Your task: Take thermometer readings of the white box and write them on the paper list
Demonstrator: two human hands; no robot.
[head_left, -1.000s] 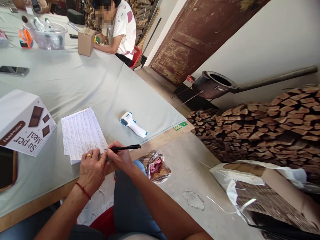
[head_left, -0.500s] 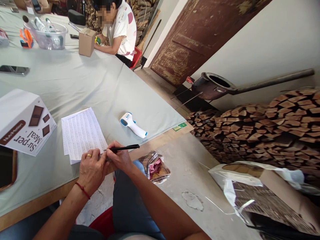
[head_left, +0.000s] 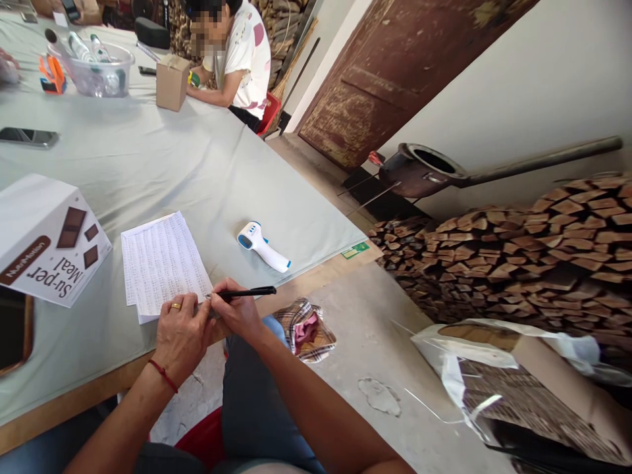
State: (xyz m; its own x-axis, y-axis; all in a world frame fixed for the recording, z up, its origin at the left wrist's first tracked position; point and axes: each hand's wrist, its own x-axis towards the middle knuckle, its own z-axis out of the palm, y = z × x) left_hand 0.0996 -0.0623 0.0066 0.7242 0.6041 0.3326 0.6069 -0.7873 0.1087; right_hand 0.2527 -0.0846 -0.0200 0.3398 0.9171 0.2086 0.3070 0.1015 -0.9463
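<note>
Two overlapping sheets of paper [head_left: 165, 263] covered in rows of small handwriting lie near the table's front edge. My left hand [head_left: 182, 332], with a gold ring and a red wrist cord, rests flat on their lower edge, fingers stretched out. A black pen [head_left: 249, 292] is pinched in my right hand [head_left: 237, 313], its tip at the paper's lower right corner beside my left fingertips. Beyond my right hand a white and blue infrared thermometer [head_left: 264, 247] lies on the cloth.
Left of the paper stand a white carton [head_left: 54, 243] and a dark phone [head_left: 14, 329]. Farther back are another phone [head_left: 29, 137], a plastic basin [head_left: 101, 76] with bottles, an orange tape dispenser [head_left: 52, 75] and a cardboard box [head_left: 171, 84]. A person [head_left: 237, 59] sits at the far side.
Both hands, the pen and the paper stay nearly where they were. At the far left edge, another person's hand has shifted slightly.
</note>
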